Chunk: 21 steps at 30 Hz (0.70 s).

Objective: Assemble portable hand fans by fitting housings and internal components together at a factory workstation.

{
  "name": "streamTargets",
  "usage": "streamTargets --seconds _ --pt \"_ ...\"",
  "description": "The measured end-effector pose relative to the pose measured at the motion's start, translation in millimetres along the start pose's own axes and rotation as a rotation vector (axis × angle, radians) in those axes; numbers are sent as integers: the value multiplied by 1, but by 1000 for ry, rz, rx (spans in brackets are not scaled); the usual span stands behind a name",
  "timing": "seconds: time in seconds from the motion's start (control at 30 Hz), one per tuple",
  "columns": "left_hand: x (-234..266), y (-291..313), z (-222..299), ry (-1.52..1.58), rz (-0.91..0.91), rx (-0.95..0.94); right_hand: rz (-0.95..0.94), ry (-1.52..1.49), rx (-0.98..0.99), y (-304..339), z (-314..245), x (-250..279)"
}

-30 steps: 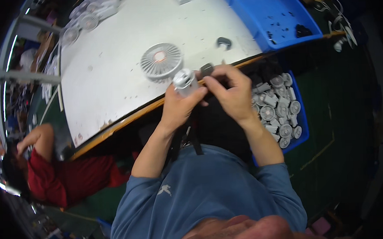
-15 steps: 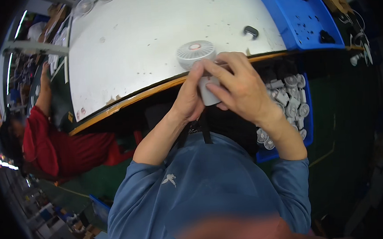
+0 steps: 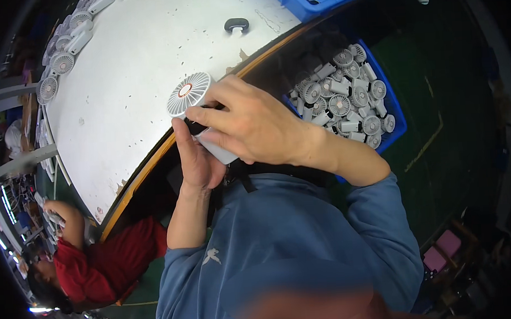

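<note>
A small white handheld fan point(image 3: 192, 92) is held close to the table's near edge, its round grille with a reddish ring at the centre tilted up. The pale grey handle points down toward my body, and a dark part shows at the neck. From below, my left hand point(image 3: 197, 164) grips the handle with the thumb up beside the fan head. My right hand point(image 3: 256, 123) lies over the neck and handle, its fingers closed on the fan and covering much of the neck. Further back on the white table rests a small black rounded piece point(image 3: 236, 26) with a white stub.
Below the table at right, a blue crate point(image 3: 397, 126) holds many similar fans. Several more fans point(image 3: 62, 63) line the table's far left edge. A blue tray point(image 3: 311, 9) with black parts stands at the back right. A person in red point(image 3: 94, 272) sits at left.
My view has turned to the right, so more of the crate shows and the table things lie further left. The fan is now tilted, with its grille facing up more; both hands stay on it.
</note>
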<state>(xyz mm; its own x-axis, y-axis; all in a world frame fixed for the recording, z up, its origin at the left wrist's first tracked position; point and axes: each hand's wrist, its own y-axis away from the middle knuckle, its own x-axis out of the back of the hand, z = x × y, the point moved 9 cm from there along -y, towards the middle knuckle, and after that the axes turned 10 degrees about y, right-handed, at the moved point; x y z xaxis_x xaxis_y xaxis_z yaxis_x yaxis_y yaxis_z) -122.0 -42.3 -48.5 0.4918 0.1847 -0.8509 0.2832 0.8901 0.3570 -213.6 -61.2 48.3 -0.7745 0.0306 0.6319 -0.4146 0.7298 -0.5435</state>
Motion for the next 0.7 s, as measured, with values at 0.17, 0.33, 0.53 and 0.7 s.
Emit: streamTargets --seconds 0.17,0.33,0.53,0.7 --pt "11 10 -8 -187 60 -58 -18 161 -138 30 -12 -6" --pt "-46 7 -20 -1448 -360 -336 194 -192 -386 95 36 -21" --pt "-61 -50 67 -1696 -123 -596 -133 115 -1065 234 209 -15" --pt "-57 -142 143 -1763 39 -737 -25 531 -1046 278 363 -1"
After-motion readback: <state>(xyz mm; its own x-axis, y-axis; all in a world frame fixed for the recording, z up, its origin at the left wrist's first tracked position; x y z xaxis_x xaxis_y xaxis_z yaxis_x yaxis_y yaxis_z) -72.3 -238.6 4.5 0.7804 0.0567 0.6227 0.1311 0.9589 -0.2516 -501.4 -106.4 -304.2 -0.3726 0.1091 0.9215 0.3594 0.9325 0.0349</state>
